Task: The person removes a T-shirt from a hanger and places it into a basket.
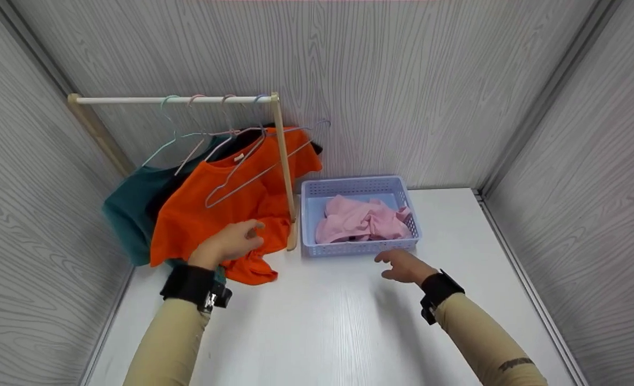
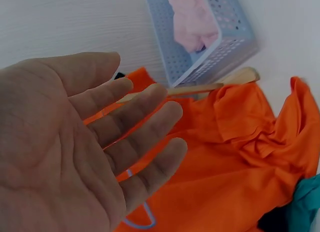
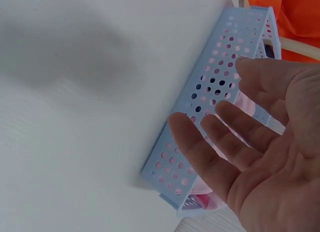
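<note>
My left hand [image 1: 232,242] hovers in front of an orange shirt [image 1: 188,214] on the rack, its fingers loosely extended and nothing in them. In the left wrist view the palm and spread fingers [image 2: 150,157] overlap the orange cloth. My right hand [image 1: 404,265] is just in front of the near wall of a light blue perforated basket [image 1: 359,248], relaxed and holding nothing. Inside the basket lies a crumpled pink garment [image 1: 367,220]. A lilac wire hanger [image 1: 247,185] hangs in front of the orange shirt.
A clothes rack with a white rail [image 1: 129,100] and wooden legs [image 1: 284,161] stands at the left. Mint [image 1: 158,153] and pink hangers share the rail. Behind the orange shirt hang a teal garment [image 1: 129,214] and a black one. Grey wood-grain walls [image 1: 359,80] enclose the white table [image 1: 317,321].
</note>
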Available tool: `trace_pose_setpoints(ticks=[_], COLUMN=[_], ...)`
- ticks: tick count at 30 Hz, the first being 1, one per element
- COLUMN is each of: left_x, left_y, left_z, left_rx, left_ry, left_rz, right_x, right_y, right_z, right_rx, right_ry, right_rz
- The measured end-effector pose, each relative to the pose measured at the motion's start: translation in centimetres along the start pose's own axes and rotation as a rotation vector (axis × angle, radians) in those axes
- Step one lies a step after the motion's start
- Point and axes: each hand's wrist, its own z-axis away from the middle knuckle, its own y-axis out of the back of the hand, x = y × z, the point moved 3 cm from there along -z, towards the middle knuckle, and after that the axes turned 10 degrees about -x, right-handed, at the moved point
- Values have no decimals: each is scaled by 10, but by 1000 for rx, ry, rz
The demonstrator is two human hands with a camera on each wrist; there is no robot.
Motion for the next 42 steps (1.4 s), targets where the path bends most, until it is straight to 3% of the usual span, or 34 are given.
trace_pose_setpoints(ticks=[8,12,15,19,25,28,34,39,42], left_x=[11,4,-6,-26,-43,-39,-22,-20,-20], left_y=[84,111,124,130,124,121,117,115,120], left_z=[30,41,41,38,25,17,3,-2,-1], left_rx=[154,197,259,320,289,333,494,565,620], left_ry=[16,63,97,151,188,160,96,97,98], left_rz=[-148,-183,-168,-133,-110,-126,-180,-209,-234], right_x=[-7,-17,-19,-17,-12,-11,-11,-10,-10], right_y=[-3,-8,-11,-16,-24,-28,-31,-40,-40], right_z=[5,5,4,4,6,6,5,5,4], right_rx=[25,25,17,7,2,-6,10,-11,-12], right_ry=[6,13,7,-19,-65,-84,-91,-74,-63], right_rz=[-13,-21,-37,-63,-106,-124,-163,-163,-164])
